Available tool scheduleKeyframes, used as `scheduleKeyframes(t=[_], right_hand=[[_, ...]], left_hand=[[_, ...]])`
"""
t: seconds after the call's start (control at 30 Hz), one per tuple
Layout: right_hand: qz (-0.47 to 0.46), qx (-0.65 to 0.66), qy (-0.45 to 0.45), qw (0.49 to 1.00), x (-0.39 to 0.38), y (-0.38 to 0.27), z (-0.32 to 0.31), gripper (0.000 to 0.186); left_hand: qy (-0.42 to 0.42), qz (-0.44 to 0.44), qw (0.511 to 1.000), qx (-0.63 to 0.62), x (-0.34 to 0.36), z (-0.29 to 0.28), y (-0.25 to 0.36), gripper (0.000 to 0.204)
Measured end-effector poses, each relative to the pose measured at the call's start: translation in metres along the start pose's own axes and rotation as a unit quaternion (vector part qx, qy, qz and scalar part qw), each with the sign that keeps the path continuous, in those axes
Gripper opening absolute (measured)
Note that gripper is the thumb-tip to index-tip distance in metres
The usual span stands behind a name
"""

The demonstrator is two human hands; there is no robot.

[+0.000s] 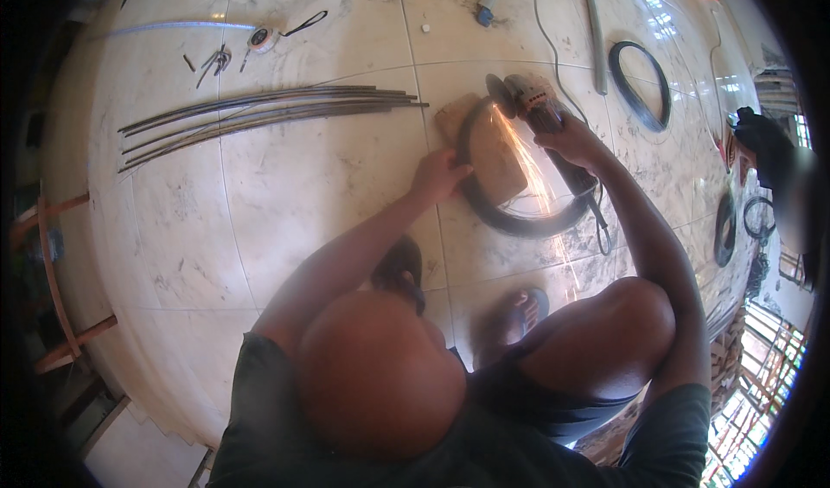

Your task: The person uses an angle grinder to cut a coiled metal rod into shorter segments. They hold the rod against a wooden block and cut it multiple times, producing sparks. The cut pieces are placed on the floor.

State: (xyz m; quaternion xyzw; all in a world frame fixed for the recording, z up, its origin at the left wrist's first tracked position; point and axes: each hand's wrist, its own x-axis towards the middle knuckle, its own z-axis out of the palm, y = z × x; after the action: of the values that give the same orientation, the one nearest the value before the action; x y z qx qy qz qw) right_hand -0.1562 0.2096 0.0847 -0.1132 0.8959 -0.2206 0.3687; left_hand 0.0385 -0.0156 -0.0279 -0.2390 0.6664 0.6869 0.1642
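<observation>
In the head view my right hand (566,142) grips an angle grinder (532,99), whose disc (501,96) throws a bright stream of sparks down across the floor. My left hand (441,170) is closed on the left side of a black ring, apparently a coil of wire (536,226). A flat brown block (497,159) lies under the grinder, inside the ring, whose upper part reaches the disc. The exact contact point is hidden by sparks.
Long thin rods (259,113) lie at the left, below a tape measure (262,38) and small metal pieces (216,63). Black coils (659,90), a pipe (594,30) and a cable (553,43) lie at the right. Another person (761,142) is at the right edge.
</observation>
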Motion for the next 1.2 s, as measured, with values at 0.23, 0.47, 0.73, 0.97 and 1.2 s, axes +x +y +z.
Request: scheduleKeyframes(t=[0.23, 0.47, 0.73, 0.97, 1.2], right_hand=[[-0.005, -0.024, 0.022, 0.999, -0.004, -0.001, 0.001, 0.066], [-0.008, -0.017, 0.011, 1.000, -0.001, -0.001, 0.001, 0.068], [-0.009, -0.032, 0.031, 0.999, -0.001, 0.005, 0.003, 0.067], [0.009, 0.007, 0.000, 1.000, -0.006, -0.003, 0.000, 0.064], [-0.013, 0.018, 0.011, 1.000, -0.002, 0.002, 0.000, 0.062]], left_hand=[[0.012, -0.004, 1.000, -0.002, 0.001, 0.002, -0.003, 0.025], [0.019, 0.010, 1.000, 0.010, 0.004, 0.002, -0.008, 0.026], [0.011, 0.010, 1.000, 0.003, 0.002, 0.001, -0.004, 0.024], [0.014, 0.009, 1.000, -0.008, -0.004, 0.002, 0.002, 0.023], [-0.005, -0.015, 1.000, 0.002, 0.002, 0.000, -0.001, 0.043]])
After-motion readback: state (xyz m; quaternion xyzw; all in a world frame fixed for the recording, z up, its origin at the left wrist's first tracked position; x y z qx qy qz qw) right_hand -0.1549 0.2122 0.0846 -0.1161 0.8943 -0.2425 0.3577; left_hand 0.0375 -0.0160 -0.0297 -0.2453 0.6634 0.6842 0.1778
